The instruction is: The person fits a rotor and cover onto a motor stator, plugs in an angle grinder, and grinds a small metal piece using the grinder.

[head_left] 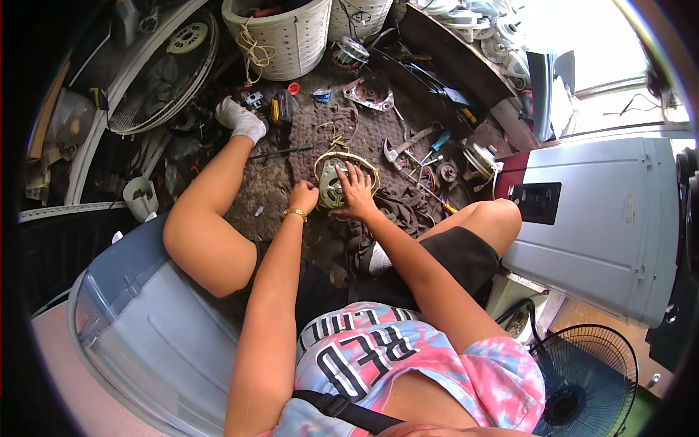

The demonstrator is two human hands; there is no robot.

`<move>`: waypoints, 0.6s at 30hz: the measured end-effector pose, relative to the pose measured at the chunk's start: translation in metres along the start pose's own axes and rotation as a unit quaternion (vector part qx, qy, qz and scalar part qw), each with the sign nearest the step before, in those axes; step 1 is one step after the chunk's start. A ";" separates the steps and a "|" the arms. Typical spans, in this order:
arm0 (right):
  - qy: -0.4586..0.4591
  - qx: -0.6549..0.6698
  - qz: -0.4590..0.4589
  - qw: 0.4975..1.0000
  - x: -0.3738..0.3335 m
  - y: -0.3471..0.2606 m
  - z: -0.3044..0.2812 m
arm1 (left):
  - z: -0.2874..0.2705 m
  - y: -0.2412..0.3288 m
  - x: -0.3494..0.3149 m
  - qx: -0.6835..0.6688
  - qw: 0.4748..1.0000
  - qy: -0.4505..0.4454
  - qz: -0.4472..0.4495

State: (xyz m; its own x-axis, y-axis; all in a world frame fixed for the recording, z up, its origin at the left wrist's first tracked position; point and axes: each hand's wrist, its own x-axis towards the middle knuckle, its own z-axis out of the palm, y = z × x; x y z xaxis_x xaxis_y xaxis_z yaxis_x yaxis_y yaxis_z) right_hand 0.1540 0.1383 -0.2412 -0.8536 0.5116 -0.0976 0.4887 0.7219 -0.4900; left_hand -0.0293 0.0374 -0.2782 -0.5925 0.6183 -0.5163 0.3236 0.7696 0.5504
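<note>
A round electric motor (329, 191) with a grey-green slotted metal housing sits on the ground between my legs. Yellow wires (336, 138) run out from its far side. My right hand (356, 192) lies over the motor's right side, fingers spread across the top and thumb at the near edge, holding it. My left hand (303, 197), with a gold bracelet (294, 213) at the wrist, is closed at the motor's left edge. What its fingers pinch, if anything, is hidden. A dark rag (400, 211) lies crumpled just right of the motor.
Right of the mat (302, 138) are a hammer (391, 151), a blue-handled screwdriver (441, 140) and several loose parts. A metal motor cover (370, 93) and a yellow-black power tool (281, 108) lie farther off. White baskets (284, 44) stand behind. A grey appliance cabinet (597, 226) flanks my right knee.
</note>
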 end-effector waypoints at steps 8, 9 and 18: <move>0.029 -0.099 0.092 0.990 0.008 -0.001 0.002 | 0.021 0.007 0.003 -0.054 0.988 -0.081 -0.118; 0.004 -0.101 0.089 0.991 0.011 -0.001 0.002 | 0.020 0.006 0.003 -0.048 0.990 -0.082 -0.104; 0.106 -0.078 0.018 0.991 0.019 0.008 0.014 | 0.011 0.023 -0.009 -0.079 0.997 -0.004 -0.007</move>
State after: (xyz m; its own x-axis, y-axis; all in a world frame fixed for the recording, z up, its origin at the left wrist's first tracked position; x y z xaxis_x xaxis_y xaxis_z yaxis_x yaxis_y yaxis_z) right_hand 0.1390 0.1479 -0.2594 -0.7867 0.6122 0.0797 0.5536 0.7566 -0.3479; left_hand -0.0083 0.0510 -0.2685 -0.5902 0.6095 -0.5292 0.1943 0.7436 0.6398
